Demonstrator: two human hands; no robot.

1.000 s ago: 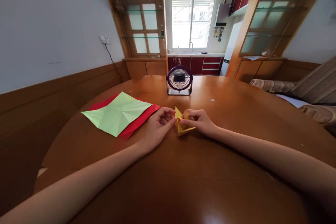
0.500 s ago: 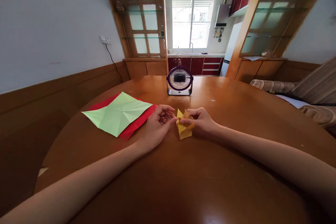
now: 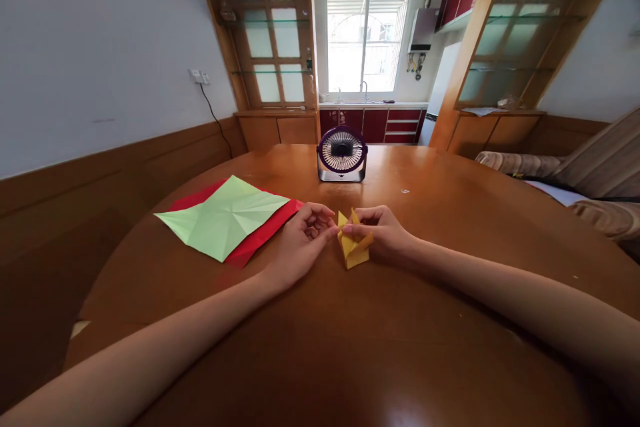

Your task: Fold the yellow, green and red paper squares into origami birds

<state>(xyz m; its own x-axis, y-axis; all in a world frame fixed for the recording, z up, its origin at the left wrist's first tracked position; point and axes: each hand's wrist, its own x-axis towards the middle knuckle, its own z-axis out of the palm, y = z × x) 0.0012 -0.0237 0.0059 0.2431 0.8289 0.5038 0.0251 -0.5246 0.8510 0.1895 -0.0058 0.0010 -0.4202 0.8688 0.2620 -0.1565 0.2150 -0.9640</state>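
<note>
Yellow folded paper [image 3: 356, 256] sits between both hands [image 3: 299, 238] [image 3: 384, 230].

The yellow paper [image 3: 356, 256] is folded into a compact, creased shape, two pointed flaps standing at its top, another jutting rightward. Slightly tilted, it sits pinched in the right hand's fingers [image 3: 359, 230], its squarish lower part hanging toward the surface [image 3: 320, 347].

left forearm [image 3: 165, 343], lower left of frame, is showing bare, tapering to bare left hand [image 3: 301, 239]; right forearm [image 3: 505, 285], lower right, is also showing bare, right hand [image 3: 385, 230] too.
</note>
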